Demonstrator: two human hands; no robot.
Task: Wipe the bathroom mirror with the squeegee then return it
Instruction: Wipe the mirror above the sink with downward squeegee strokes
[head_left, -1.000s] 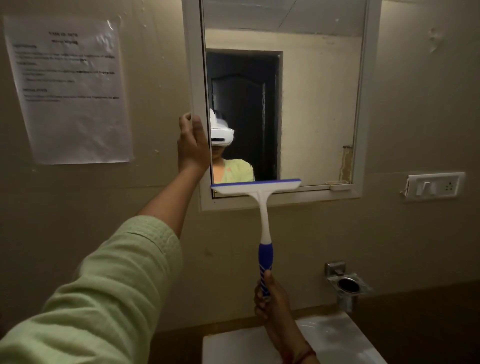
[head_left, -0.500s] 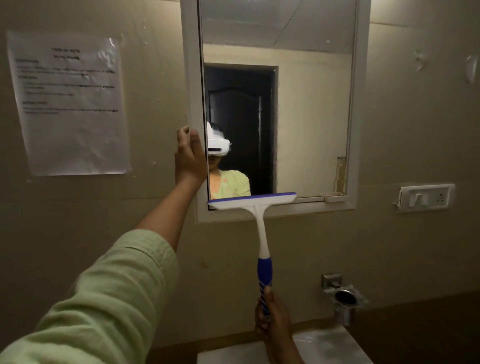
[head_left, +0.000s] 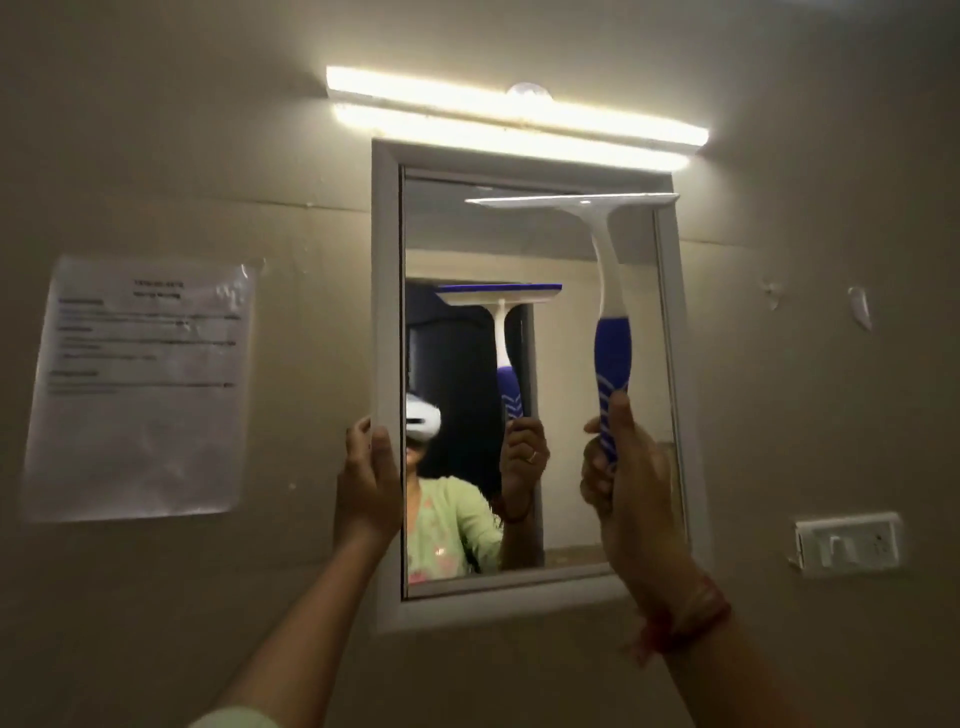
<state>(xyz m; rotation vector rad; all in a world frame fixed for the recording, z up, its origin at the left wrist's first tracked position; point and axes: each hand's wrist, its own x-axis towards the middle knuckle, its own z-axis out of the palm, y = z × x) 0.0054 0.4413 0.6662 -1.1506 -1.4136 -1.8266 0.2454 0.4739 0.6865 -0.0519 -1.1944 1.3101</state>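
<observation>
A white-framed mirror (head_left: 644, 395) hangs on the beige wall. My right hand (head_left: 621, 483) grips the blue handle of a white and blue squeegee (head_left: 608, 291), held upright. Its blade (head_left: 571, 200) lies across the upper right part of the glass, close under the top frame. My left hand (head_left: 366, 486) clasps the mirror's left frame edge, fingers wrapped round it. The glass reflects the squeegee, the hand and a person in a light green top.
A lit tube light (head_left: 514, 117) runs above the mirror. A printed paper sheet (head_left: 140, 387) is stuck to the wall at left. A white switch plate (head_left: 849, 543) sits at lower right. Two small wall hooks (head_left: 860, 312) are right of the mirror.
My right hand has lifted the squeegee from the mirror's bottom edge to its top right. The view has tilted upward, so the light shows and the basin has dropped out of sight.
</observation>
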